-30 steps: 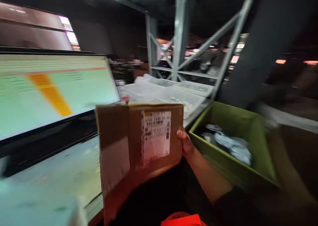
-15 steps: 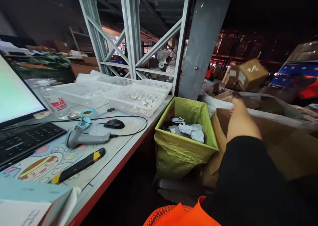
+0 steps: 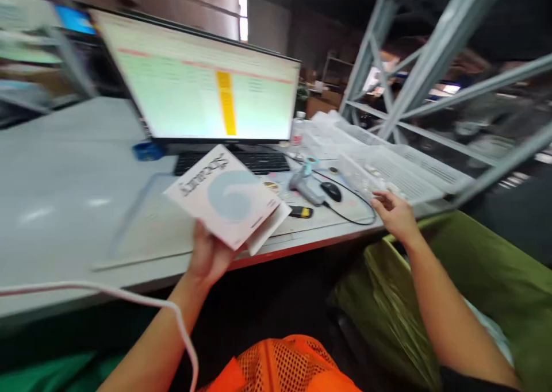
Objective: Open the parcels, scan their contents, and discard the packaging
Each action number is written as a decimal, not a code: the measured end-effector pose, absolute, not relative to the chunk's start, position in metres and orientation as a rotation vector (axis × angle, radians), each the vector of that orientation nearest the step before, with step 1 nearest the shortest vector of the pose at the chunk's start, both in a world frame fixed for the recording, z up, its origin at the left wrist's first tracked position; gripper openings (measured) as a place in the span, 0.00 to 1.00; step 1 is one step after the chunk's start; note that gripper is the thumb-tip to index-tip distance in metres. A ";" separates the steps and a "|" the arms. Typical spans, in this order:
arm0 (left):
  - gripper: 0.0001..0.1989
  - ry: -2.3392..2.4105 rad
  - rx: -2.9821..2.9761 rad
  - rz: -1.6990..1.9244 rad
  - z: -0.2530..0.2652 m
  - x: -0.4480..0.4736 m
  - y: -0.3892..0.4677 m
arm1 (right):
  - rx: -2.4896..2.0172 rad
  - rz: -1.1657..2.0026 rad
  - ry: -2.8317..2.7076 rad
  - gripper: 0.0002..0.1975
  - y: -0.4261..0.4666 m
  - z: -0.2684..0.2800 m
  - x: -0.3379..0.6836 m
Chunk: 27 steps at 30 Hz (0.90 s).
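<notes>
In my left hand [image 3: 209,254] is a white cardboard box [image 3: 228,199] with black lettering and a pale blue swirl. It is tilted over the table's front edge, fingers beneath it, and a flap [image 3: 271,226] sticks out at its right side. My right hand [image 3: 394,214] hangs over the table's right end, fingers loosely bent with nothing seen in them. Close by stand a white plastic basket [image 3: 414,188] with small items inside and a black computer mouse [image 3: 331,191]. A grey barcode scanner [image 3: 306,188] and a black-and-yellow utility knife [image 3: 301,212] lie between the hands.
A monitor [image 3: 202,87] stands behind a black keyboard [image 3: 263,162]. Below my right arm is a bin with a green liner [image 3: 388,300]. A white cable [image 3: 125,293] crosses in front of my left forearm. Metal rack posts [image 3: 431,58] rise behind the baskets.
My view has swung left from the bin to the monitor. My right hand has come back from the cardboard boxes to the table. The white box, earlier at lower left, is now raised in my left hand.
</notes>
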<state>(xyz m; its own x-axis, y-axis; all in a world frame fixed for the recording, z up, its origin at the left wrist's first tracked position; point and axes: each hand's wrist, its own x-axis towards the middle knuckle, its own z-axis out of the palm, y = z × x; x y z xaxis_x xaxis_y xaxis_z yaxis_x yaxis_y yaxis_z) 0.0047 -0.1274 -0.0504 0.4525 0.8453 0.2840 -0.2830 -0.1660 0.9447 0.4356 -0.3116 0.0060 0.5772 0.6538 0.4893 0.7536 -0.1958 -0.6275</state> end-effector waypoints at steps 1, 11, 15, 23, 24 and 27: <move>0.44 0.533 1.252 1.048 -0.054 0.000 -0.127 | -1.950 -0.121 -1.214 0.24 -0.282 -0.003 0.423; 0.37 0.682 1.328 1.189 -0.059 -0.021 -0.107 | -2.430 0.138 -1.453 0.32 -0.110 -0.030 0.329; 0.35 0.941 2.003 1.436 -0.056 -0.037 -0.091 | -2.486 0.156 -1.390 0.29 -0.095 -0.029 0.317; 0.27 0.772 3.145 1.519 -0.049 -0.074 -0.058 | -2.057 0.748 -1.773 0.18 -0.136 0.069 0.348; 0.27 0.742 3.188 1.493 -0.048 -0.075 -0.056 | -1.990 0.826 -1.836 0.19 -0.142 0.084 0.347; 0.28 0.702 3.244 1.423 -0.044 -0.077 -0.053 | -1.928 0.842 -1.935 0.21 -0.156 0.119 0.332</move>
